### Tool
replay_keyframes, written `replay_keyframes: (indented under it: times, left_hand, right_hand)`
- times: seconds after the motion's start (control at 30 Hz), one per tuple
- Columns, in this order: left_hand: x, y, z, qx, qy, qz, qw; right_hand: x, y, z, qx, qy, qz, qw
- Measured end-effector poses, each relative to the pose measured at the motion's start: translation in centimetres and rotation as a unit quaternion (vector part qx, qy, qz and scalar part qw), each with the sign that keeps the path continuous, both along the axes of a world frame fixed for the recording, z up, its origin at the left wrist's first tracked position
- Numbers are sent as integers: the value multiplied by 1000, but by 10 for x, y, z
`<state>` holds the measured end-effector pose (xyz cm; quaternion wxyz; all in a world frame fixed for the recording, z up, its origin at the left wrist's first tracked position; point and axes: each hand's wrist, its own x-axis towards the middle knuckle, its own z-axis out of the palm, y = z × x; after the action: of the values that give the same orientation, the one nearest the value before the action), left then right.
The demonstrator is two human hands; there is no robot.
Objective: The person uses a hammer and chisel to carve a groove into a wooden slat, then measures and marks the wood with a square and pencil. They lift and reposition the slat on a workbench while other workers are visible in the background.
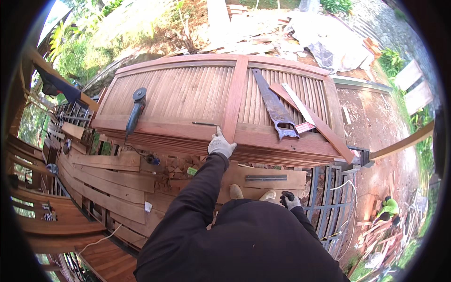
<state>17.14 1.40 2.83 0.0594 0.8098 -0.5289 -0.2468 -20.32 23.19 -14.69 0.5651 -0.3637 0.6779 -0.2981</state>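
Note:
My left hand (221, 144), in a light grey glove, rests on the near edge of a louvered wooden door (230, 101), its fingers stretched out. Just beyond the fingertips lies a thin dark stick like a pencil (204, 123). The door tops a stack of similar panels. On its left half sits an angle grinder (135, 114). On the right half are a handsaw (272, 103), a try square (299, 107) and a reddish wood strip (324, 129). My right hand (291, 200) hangs low by my side, fingers curled; a dark patch shows there, and whether it holds anything is unclear.
Planks (112, 188) and wood offcuts cover the floor at left. A dark metal bar (266, 177) lies on a board before my feet. Metal racks (324, 192) stand to the right. Farther right, a person in green (388, 207) crouches by a scrap pile.

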Motion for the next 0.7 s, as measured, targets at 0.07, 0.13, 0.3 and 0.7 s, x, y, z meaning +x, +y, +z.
replay_keyframes:
  times: [0.07,0.13,0.3,0.7]
  left_hand:
    - [-5,5,-1,-45,64,37,996]
    - [-10,18,-11,-117,124,67,983]
    - [-44,45,-51,-283,420,195,840]
    - [42,-121,-72,-337,458,392,723]
  right_hand:
    - [4,-31,28,31,100,135,985]
    - [-11,-55,10,-71,177,235,953]
    - [-43,-107,22,-26,167,219,961]
    - [4,-163,120,-143,233,145,951]
